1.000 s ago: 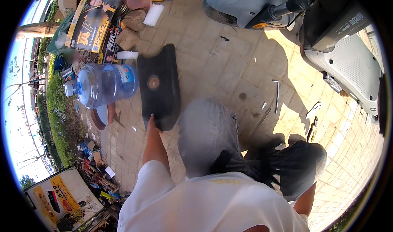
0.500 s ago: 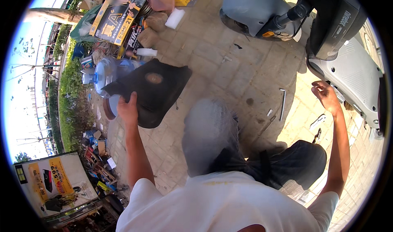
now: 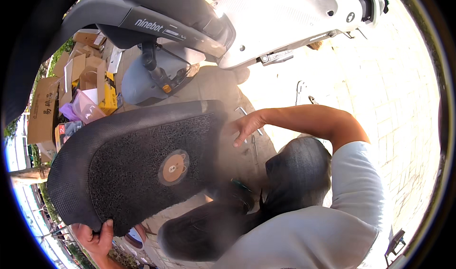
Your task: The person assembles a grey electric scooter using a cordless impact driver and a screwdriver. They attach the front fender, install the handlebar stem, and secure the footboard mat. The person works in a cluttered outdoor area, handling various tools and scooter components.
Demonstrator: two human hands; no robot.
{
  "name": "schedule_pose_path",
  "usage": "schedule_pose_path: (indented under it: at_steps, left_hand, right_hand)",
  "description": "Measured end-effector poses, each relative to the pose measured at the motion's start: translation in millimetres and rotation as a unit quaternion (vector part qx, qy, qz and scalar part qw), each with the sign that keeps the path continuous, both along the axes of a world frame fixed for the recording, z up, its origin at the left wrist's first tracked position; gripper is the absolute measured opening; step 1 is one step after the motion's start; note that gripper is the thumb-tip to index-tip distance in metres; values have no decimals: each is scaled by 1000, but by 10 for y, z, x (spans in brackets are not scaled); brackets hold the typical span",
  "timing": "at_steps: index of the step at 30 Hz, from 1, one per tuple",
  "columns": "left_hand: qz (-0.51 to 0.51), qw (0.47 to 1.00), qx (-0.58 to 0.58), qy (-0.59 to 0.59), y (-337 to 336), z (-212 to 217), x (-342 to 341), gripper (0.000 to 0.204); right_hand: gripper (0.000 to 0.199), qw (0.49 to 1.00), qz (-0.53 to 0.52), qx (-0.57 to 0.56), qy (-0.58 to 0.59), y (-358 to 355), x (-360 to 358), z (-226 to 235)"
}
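Observation:
A black floor mat [image 3: 128, 174] with a looped-texture middle, a smooth raised border and a round brown bear emblem [image 3: 174, 168] is held up in front of me. My left hand [image 3: 97, 238] grips its lower left corner, thumb on the face and fingers mostly hidden behind. By the mat's right edge, my right hand [image 3: 248, 126] is open, with fingers apart and slightly blurred; whether a fingertip touches the mat I cannot tell. A hazy blur covers that edge. Beyond the mat stands an electric scooter with a pale footboard [image 3: 280, 19] and a grey front fender [image 3: 142, 76].
Cardboard boxes [image 3: 45, 112] and a pink plastic container [image 3: 88, 106] are piled at the left. On the paving lie an L-shaped hex key [image 3: 242, 111] and a metal tool [image 3: 299, 92]. My bent knee [image 3: 301, 167] is close below my right forearm.
My view has swung to the right. The mat has come closer, its textured face now in full view, still in my left hand. My right hand has moved from beside the scooter to the mat's edge.

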State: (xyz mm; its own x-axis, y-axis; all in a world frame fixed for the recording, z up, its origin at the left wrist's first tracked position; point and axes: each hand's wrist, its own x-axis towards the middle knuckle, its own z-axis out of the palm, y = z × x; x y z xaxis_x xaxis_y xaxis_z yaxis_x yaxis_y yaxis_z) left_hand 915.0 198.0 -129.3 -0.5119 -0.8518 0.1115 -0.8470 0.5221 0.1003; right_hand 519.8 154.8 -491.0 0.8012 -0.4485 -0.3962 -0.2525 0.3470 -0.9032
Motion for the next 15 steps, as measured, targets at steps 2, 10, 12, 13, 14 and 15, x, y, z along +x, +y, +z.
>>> schedule_pose_path:
  at_steps: [2, 10, 12, 13, 14, 15]
  left_hand:
    - [-74, 997, 2, 7, -65, 9, -232, 27]
    - [-311, 929, -44, 196, -557, -601, -1969, 25]
    - [-259, 900, 85, 340, -648, -705, -2480, 20]
    - [-194, 868, 171, 424, -709, -753, -2730, 18]
    - [-184, 835, 222, 470, -874, -808, -2996, 19]
    - [-170, 798, 270, 511, -1057, -869, -3261, 22]
  right_hand:
    - [89, 999, -9, 42, -16, 240, -201, 335]
    - [43, 777, -620, -5, -108, 1552, -1682, 210]
    - [43, 685, -724, -78, -32, 1638, -2175, 743]
    - [46, 642, -753, -145, -6, 1566, -2272, 1208]
    - [47, 607, -755, -228, 99, 1607, -2550, 1550]
    - [46, 584, -745, -261, 191, 1638, -2909, 1813]
